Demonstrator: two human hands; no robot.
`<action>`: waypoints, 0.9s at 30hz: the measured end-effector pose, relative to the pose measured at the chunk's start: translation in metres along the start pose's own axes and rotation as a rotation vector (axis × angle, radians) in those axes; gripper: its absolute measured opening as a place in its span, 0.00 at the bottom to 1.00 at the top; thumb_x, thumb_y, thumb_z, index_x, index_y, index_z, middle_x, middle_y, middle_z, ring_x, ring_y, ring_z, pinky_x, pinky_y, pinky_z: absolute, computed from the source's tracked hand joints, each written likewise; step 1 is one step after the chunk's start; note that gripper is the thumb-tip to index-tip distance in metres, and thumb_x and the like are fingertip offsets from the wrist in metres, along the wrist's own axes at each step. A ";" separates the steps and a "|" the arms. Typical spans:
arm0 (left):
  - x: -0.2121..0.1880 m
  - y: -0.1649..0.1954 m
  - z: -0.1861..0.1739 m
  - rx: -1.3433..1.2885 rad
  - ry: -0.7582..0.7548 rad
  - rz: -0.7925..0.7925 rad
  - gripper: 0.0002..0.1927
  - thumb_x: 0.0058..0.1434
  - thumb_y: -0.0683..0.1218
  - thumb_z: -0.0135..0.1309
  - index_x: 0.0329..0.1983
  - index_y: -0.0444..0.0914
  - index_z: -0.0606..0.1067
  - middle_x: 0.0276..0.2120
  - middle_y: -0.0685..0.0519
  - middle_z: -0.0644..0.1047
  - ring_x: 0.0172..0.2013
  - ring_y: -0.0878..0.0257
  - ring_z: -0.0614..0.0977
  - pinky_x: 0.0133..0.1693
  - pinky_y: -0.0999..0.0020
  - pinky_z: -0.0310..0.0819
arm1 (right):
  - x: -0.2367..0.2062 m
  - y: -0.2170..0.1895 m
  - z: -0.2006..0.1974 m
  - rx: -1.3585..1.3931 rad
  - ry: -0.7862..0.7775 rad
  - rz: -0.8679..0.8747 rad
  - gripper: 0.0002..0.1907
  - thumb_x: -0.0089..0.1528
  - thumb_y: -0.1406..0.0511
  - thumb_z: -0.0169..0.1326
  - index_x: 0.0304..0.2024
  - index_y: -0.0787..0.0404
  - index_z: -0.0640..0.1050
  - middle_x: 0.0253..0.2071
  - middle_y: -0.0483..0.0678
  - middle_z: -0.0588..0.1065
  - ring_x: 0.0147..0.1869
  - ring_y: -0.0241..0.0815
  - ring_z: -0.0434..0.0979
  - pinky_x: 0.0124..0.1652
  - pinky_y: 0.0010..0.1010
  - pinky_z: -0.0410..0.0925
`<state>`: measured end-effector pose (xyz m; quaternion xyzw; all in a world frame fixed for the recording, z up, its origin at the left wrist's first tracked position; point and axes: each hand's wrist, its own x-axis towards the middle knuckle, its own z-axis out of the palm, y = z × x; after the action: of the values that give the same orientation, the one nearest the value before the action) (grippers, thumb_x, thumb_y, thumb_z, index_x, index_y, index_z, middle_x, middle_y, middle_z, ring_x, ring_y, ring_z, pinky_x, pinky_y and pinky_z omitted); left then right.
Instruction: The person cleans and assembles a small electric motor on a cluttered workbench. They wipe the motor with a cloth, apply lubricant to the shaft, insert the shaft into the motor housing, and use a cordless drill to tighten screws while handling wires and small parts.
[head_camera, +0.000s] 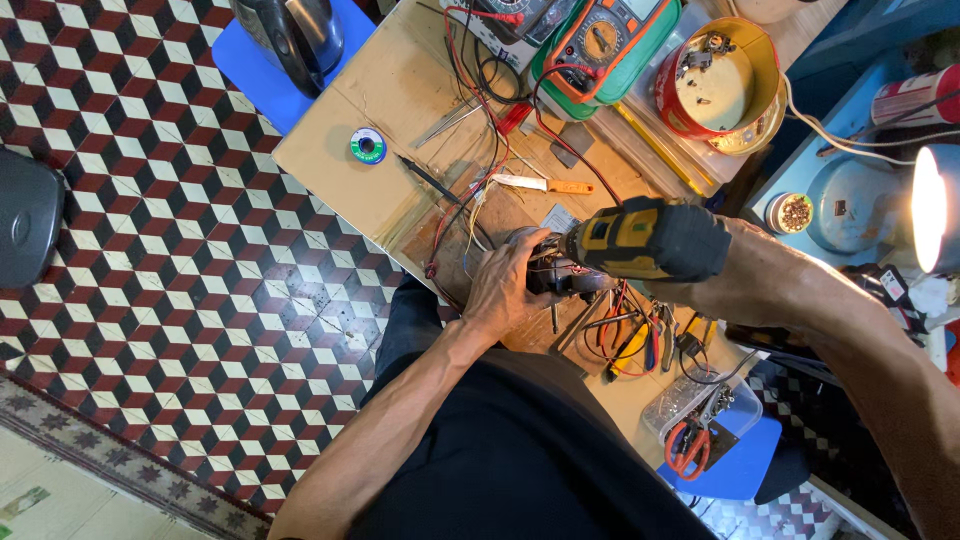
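The floor (180, 250) on the left has red, black and white tiles. Next to it stands a brown desk (400, 90) full of tools and wires. A blue stool (270, 60) sits at the far left with a dark kettle (295, 35) on it.

Near the middle of the desk lies a small dark motor (555, 275) with many wires around it. The left hand (505, 290) is wrapped over its left side and holds it down. The right hand (735, 250) is closed on a yellow and black power drill (645, 240). The drill's tip points left at the motor, right above it.

At the far side is an orange and green meter (600, 40) and a red round tin (715, 85) on the right of it. A lamp (935, 205) shines at the right edge. A small knife with an orange handle (545, 185) lies just beyond the motor. A green solder spool (367, 145) sits far to the left. Red pliers (690, 445) rest in a clear box at the near right.
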<state>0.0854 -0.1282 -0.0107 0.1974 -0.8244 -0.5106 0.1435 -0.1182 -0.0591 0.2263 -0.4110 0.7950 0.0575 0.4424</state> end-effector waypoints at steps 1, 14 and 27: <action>0.000 0.000 0.001 -0.006 -0.015 -0.009 0.50 0.46 0.49 0.73 0.71 0.42 0.60 0.59 0.47 0.74 0.58 0.50 0.76 0.58 0.52 0.66 | 0.001 0.001 0.002 -0.025 -0.006 -0.007 0.31 0.56 0.55 0.65 0.62 0.42 0.77 0.49 0.46 0.82 0.51 0.41 0.83 0.49 0.41 0.75; 0.005 0.018 -0.005 0.068 -0.055 0.039 0.43 0.45 0.50 0.73 0.64 0.43 0.67 0.55 0.47 0.76 0.57 0.48 0.76 0.57 0.52 0.69 | -0.068 0.021 0.029 0.431 0.283 0.058 0.23 0.54 0.65 0.63 0.52 0.54 0.79 0.42 0.44 0.84 0.43 0.41 0.81 0.44 0.36 0.73; -0.005 0.034 0.042 0.186 0.018 -0.007 0.46 0.43 0.51 0.75 0.65 0.39 0.67 0.54 0.42 0.76 0.56 0.45 0.77 0.57 0.54 0.72 | -0.129 0.117 0.152 0.860 0.454 0.269 0.16 0.55 0.68 0.62 0.47 0.60 0.79 0.26 0.48 0.78 0.26 0.38 0.76 0.26 0.35 0.72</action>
<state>0.0659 -0.0796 0.0013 0.2173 -0.8663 -0.4305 0.1302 -0.0664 0.1644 0.1999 -0.0873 0.8688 -0.3096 0.3765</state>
